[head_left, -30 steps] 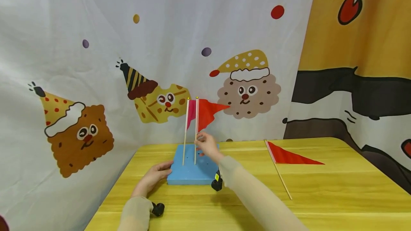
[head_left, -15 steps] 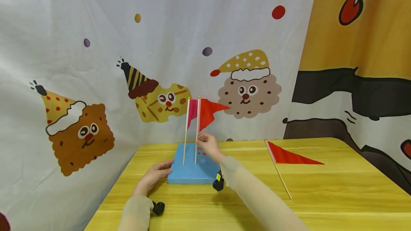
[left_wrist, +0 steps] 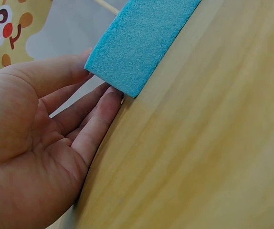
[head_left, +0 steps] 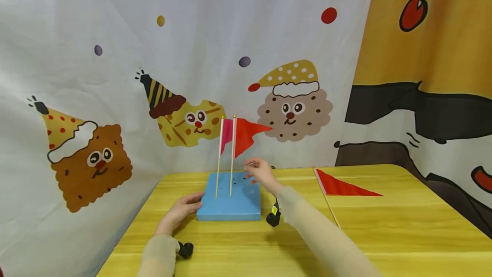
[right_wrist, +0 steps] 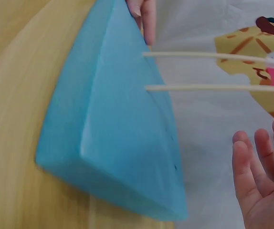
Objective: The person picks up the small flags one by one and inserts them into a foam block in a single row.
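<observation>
A blue foam block lies on the table, with small dark holes in its top. Two little flags stand upright in it: a pink flag, partly hidden, and a red pennant to its right. My left hand rests against the block's left side; in the left wrist view its thumb and fingertips touch the foam near a corner. Over the block's right rear part hovers my right hand, holding nothing, apart from both poles. In the right wrist view its fingers are loosely bent.
Another red pennant on a wooden stick lies on the table to the right, the stick's near end hidden by my right sleeve. The wooden table ends at a cartoon-printed curtain behind.
My right hand has let go of the red pennant's pole and moved right, away from it. The pennant stays upright. The left hand keeps its place at the block.
</observation>
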{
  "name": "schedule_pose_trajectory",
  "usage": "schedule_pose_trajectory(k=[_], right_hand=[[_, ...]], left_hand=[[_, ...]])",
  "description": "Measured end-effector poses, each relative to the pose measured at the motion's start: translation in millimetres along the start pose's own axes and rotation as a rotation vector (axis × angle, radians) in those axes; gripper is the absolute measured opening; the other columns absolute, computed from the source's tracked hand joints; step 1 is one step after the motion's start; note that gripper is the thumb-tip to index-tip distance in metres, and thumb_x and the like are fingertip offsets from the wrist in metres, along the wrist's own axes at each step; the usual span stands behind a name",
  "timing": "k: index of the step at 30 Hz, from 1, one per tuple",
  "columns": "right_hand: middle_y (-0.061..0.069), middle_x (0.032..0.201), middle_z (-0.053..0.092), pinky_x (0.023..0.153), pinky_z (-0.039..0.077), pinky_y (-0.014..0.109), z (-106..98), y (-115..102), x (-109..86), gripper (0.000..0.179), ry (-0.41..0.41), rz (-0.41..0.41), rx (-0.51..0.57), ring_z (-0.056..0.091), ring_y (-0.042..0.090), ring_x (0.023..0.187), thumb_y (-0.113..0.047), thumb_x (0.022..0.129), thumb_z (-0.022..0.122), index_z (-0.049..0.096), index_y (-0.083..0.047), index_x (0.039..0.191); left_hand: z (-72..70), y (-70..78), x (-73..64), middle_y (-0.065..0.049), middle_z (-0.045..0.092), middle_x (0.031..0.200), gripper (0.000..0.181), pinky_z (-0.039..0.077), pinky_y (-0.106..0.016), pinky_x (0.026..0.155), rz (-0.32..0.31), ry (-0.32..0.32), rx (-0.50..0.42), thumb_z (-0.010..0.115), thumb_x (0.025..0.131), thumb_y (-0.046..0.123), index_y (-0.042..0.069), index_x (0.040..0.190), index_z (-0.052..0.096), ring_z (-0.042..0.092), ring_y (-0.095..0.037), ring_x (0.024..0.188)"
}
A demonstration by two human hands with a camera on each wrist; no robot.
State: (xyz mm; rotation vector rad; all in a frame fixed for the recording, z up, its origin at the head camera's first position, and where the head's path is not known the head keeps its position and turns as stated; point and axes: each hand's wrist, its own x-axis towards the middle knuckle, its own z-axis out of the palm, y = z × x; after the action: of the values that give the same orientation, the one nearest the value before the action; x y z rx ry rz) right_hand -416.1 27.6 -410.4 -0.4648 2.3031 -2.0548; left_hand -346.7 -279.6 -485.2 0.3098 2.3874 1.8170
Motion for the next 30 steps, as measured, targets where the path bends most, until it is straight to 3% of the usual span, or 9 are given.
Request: schedule_pose_trajectory(k=[8, 14, 20, 30], right_hand=[[0.024, 0.106, 0.063, 0.064, 0.058, 0.045, -39.9, 0.8, -12.0, 0.018, 0.013, 0.026, 0.058, 0.063, 0.048, 0.093, -0.011, 0.095, 0.061, 0.064, -0.002, 0.111], [0.019, 0.107, 0.064, 0.066, 0.058, 0.042, -75.6, 2.9, -28.2, 0.026, 0.028, 0.033, -0.003, 0.066, 0.04, 0.091, -0.017, 0.095, 0.064, 0.062, -0.002, 0.115], [0.019, 0.111, 0.062, 0.068, 0.059, 0.039, -112.4, 3.7, -49.8, 0.031, 0.038, 0.075, -0.054, 0.068, 0.034, 0.089, -0.021, 0.094, 0.066, 0.061, -0.002, 0.117], [0.018, 0.11, 0.065, 0.069, 0.059, 0.034, -182.9, 24.6, -76.0, 0.047, 0.055, 0.16, -0.101, 0.068, 0.032, 0.093, -0.028, 0.096, 0.063, 0.052, 0.005, 0.127]], left_hand=[[-0.3, 0.2, -5.8, -0.025, 0.036, 0.149, 0.053, 0.042, -0.046, 0.104, -0.023, 0.015, 0.019, 0.061, 0.097, 0.017, 0.002, 0.146, 0.044, 0.038, -0.041, 0.134], [-0.3, 2.2, -3.0, -0.027, 0.033, 0.15, 0.054, 0.041, -0.049, 0.104, 0.005, -0.002, 0.001, 0.06, 0.098, 0.018, 0.0, 0.145, 0.042, 0.037, -0.043, 0.134], [-1.3, 1.4, -1.3, -0.027, 0.033, 0.15, 0.053, 0.042, -0.048, 0.104, -0.008, -0.001, -0.001, 0.059, 0.098, 0.016, 0.0, 0.146, 0.042, 0.038, -0.042, 0.133], [-1.1, 3.3, -1.7, -0.027, 0.032, 0.15, 0.053, 0.039, -0.049, 0.106, -0.01, -0.012, 0.002, 0.058, 0.099, 0.016, 0.0, 0.147, 0.04, 0.036, -0.042, 0.134]])
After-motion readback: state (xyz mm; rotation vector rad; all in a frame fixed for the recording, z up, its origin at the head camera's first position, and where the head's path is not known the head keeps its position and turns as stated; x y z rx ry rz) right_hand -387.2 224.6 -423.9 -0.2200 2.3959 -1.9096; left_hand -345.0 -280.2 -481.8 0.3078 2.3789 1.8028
